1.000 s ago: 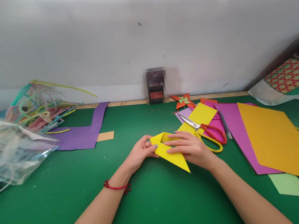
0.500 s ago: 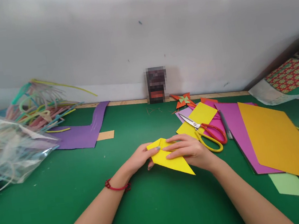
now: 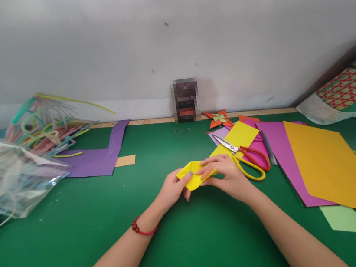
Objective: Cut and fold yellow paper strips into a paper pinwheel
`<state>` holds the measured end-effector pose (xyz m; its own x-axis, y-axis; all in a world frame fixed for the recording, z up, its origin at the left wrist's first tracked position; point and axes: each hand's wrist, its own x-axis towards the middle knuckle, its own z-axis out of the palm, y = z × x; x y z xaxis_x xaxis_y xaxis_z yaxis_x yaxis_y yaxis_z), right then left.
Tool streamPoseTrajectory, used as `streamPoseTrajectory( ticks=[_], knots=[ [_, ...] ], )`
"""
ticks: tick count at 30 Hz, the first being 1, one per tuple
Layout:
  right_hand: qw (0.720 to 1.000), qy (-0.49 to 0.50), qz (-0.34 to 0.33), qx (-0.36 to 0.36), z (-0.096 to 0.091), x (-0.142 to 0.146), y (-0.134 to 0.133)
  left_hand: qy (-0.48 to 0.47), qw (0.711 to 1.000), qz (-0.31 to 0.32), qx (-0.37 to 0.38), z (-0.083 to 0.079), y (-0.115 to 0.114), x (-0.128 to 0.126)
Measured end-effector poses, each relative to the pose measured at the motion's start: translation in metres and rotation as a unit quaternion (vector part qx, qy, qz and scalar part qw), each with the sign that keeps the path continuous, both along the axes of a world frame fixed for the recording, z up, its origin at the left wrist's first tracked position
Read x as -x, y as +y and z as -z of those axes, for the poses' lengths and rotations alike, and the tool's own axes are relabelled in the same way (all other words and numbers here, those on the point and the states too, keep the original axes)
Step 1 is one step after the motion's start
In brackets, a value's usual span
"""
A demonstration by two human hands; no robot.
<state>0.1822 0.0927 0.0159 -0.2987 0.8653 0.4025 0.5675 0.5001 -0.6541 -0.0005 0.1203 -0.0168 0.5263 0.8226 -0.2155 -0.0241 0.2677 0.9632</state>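
Note:
A piece of folded yellow paper (image 3: 193, 179) is held between both hands over the middle of the green table. My left hand (image 3: 174, 189) pinches its left side, thumb on top and fingers beneath. On the right side, my right hand (image 3: 224, 172) grips the paper, its fingers over the raised flap and the thumb below. The lower part curls upward, and the fingers hide the right corner. Just right of my right hand lie scissors (image 3: 245, 155) with one red and one yellow handle loop, resting partly on a flat yellow sheet (image 3: 243, 130).
Magenta sheets (image 3: 286, 158) and a large orange-yellow sheet (image 3: 336, 165) lie at right, beside a pen (image 3: 268, 148). An orange paper pinwheel shape (image 3: 218, 118) is by the wall. Purple paper (image 3: 93, 162) and a clear bag of pipe cleaners (image 3: 16, 176) occupy the left.
The lower right point of the yellow paper, flat and pointing toward me before, is now bent upward under my right hand. My left hand has shifted slightly right.

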Motion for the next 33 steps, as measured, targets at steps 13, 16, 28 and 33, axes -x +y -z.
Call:
streamPoseTrajectory(
  ticks=[13,16,28,33],
  knots=[
    [0.974,0.076,0.097,0.192,-0.007,0.013,0.000,0.002,1.000,0.022,-0.012,0.000,-0.003,0.000],
    [0.977,0.096,0.113,0.156,-0.002,0.016,0.000,0.001,1.000,0.022,-0.018,-0.001,-0.003,-0.001],
    [0.970,0.149,0.131,0.138,0.005,0.025,-0.004,-0.002,0.998,0.054,-0.016,-0.006,-0.006,-0.004],
    [0.943,0.211,0.161,0.200,0.014,0.019,-0.001,-0.037,0.997,0.067,-0.005,-0.001,-0.006,-0.004]
  ],
)
